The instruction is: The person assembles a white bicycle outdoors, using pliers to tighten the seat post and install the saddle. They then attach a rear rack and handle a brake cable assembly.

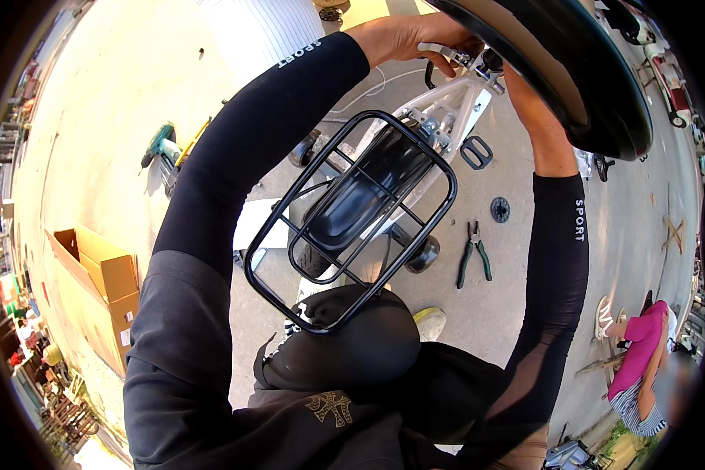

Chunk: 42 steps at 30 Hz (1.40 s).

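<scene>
- At the front of the white frame [478,110], our left hand [439,35] curls its fingers about a silver lever [440,50]; firm grip or not, we cannot tell.
- Right hand [518,86] beside it, fingers hidden behind a black curved part [603,102]; state unreadable.
- Rear rack [452,185] seems fitted; front end, we judge, unfinished.
- Pliers [473,240] aground, well apart.

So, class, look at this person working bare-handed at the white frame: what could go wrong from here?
Pinching: the left hand is at the silver lever near the top of the white frame, so its bare fingers might get nipped.

Tripping: the green-handled pliers lie loose on the ground, not far from a shoe, and could be stepped on.
</scene>
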Available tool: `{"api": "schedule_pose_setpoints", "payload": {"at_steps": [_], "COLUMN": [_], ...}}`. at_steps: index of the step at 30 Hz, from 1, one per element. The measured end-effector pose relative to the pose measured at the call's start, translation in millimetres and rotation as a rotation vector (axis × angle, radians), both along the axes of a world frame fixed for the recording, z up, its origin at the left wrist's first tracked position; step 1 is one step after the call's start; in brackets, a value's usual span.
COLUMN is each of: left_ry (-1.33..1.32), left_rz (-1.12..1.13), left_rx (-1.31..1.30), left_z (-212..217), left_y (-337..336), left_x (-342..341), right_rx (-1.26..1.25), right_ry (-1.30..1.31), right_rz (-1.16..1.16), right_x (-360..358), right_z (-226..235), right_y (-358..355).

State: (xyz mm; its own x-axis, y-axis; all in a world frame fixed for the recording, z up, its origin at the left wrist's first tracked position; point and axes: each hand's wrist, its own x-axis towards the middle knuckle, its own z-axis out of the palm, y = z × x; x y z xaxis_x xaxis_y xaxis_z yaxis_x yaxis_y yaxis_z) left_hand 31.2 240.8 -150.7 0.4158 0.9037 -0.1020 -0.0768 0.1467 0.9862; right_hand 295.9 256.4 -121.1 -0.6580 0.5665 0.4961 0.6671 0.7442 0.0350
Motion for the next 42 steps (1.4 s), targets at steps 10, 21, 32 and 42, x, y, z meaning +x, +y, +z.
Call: {"api": "schedule_pose_setpoints", "payload": {"at_steps": [10, 21, 32, 42], "left_ry": [-0.605, -0.407, -0.469, -0.091], "left_rz": [-0.08, 0.219, 0.264, 0.517], "left_rx": [-0.235, 0.058, 0.009, 0.224], "left_z": [-39.2, -24.3, -15.4, 39.6], "left_y": [26.9, -10.8, -18.0, -61.3], "left_x": [25.8, 47.9, 75.8, -17.7], "right_rx": [0.051, -0.01, -0.238, -0.875], "right_ry": [0.026, 0.104, 0.385, 0.62], "right_rz": [0.059, 0.101, 0.218, 0.104], "right_x": [-11.3, -15.1, -18.5, -41.6], "right_z": [15.3, 11.6, 3.9, 74.8], "right_y": [-11.9, -16.3, -6.2, -82.4]}}
